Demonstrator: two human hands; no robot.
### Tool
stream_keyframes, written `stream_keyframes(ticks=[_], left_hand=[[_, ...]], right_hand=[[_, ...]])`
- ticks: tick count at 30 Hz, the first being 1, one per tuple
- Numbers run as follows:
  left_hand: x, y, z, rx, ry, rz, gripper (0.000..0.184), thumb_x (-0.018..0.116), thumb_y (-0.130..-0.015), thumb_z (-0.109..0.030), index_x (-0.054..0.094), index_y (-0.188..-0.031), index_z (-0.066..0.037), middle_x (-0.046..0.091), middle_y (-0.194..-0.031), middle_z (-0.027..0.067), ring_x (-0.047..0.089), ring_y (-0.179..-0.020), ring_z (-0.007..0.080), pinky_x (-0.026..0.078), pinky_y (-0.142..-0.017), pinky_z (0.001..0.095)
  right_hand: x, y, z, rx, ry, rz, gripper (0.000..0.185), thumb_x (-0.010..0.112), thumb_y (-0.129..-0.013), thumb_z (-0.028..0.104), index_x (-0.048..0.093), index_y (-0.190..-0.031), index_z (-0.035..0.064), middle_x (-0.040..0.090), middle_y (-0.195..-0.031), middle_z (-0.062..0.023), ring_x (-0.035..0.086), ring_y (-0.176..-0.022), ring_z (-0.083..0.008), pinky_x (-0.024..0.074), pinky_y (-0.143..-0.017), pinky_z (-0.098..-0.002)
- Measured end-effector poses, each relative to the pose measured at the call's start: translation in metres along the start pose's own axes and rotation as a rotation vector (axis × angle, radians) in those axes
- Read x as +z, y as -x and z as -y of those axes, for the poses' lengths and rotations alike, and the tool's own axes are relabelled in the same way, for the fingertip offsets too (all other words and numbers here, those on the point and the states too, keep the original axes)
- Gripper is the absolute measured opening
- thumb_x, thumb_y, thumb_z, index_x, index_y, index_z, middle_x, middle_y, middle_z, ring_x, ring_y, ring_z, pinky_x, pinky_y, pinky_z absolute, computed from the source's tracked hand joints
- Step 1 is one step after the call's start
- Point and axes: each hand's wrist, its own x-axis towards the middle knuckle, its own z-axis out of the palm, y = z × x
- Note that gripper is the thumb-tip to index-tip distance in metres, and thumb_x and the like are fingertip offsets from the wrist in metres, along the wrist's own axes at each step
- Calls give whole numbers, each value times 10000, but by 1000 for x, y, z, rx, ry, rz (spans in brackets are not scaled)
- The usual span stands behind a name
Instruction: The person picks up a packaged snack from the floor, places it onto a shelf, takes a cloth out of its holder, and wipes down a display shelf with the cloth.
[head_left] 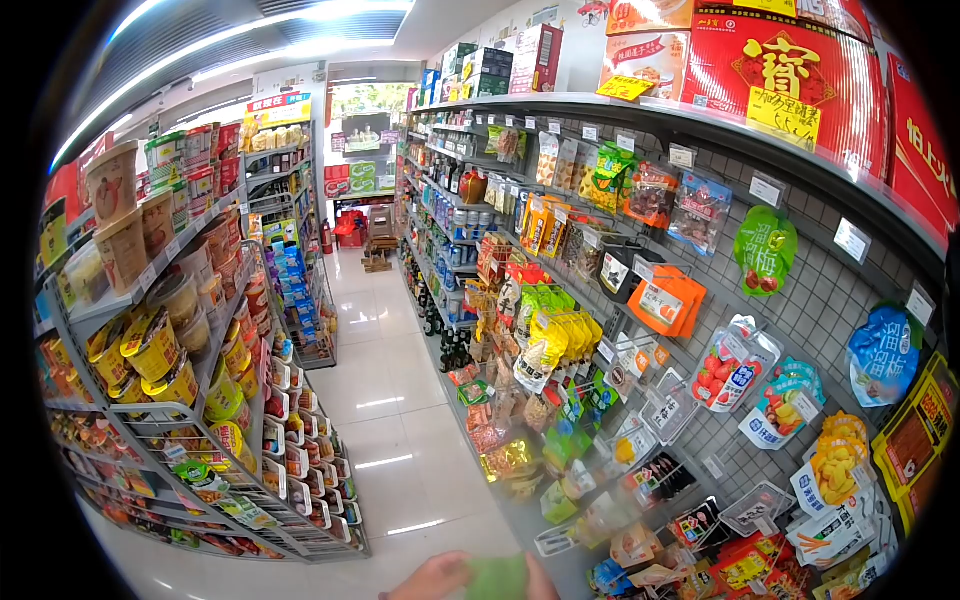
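At the bottom edge of the head view, my left hand (436, 577) and my right hand (540, 578) hold a plain green, flat-looking thing (496, 579) between them. Its lower part is cut off by the frame and it is blurred, so I cannot tell whether it is a cloth or a packet. My left fingers are curled at its left edge; my right hand closes on its right edge. To the right of my hands hang snack packets on hooks, among them a green upright packet (558, 503) and brown packets (635, 545).
Grey shelving with snack bags (553, 335) runs along the right, topped by red boxes (770, 85). On the left stands a shelf with yellow noodle tubs (160, 343) and white-rimmed trays (300, 462). A tiled aisle (400, 430) leads between them to stacked goods (378, 250) near the doorway.
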Motion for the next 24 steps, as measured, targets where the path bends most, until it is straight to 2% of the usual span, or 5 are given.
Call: stream_keyframes(ticks=[5,10,16,24], left_hand=[[6,3,-13,1,-31,-7,188,668,-1017,-151,660,-1161,-30,699,-962,12,628,-868,87,522,-781,262],[8,5,-16,-2,-4,-29,115,695,-1006,-157,650,-1044,-58,662,-890,-11,611,-818,72,518,-744,254],[12,8,-23,5,-6,-43,136,714,-994,-171,615,-960,-84,633,-848,-29,584,-778,55,491,-700,237],[16,9,-21,14,-6,-57,128,726,-979,-137,607,-963,-92,567,-819,-64,528,-744,35,456,-667,223]], right_hand=[[-12,-9,-7,43,-58,31,532,361,-1099,506,673,-1150,77,707,-1055,-62,645,-984,-205,525,-923,-360],[-13,-9,-12,78,-78,3,582,358,-1086,553,674,-1167,70,714,-1062,-71,649,-982,-220,527,-914,-360],[-22,-14,-17,87,-79,50,595,361,-1084,560,678,-1176,65,717,-1077,-72,650,-989,-223,526,-924,-362],[-30,-22,-26,21,-74,9,565,379,-1089,531,681,-1183,62,717,-1094,-75,649,-1004,-220,520,-950,-371]])
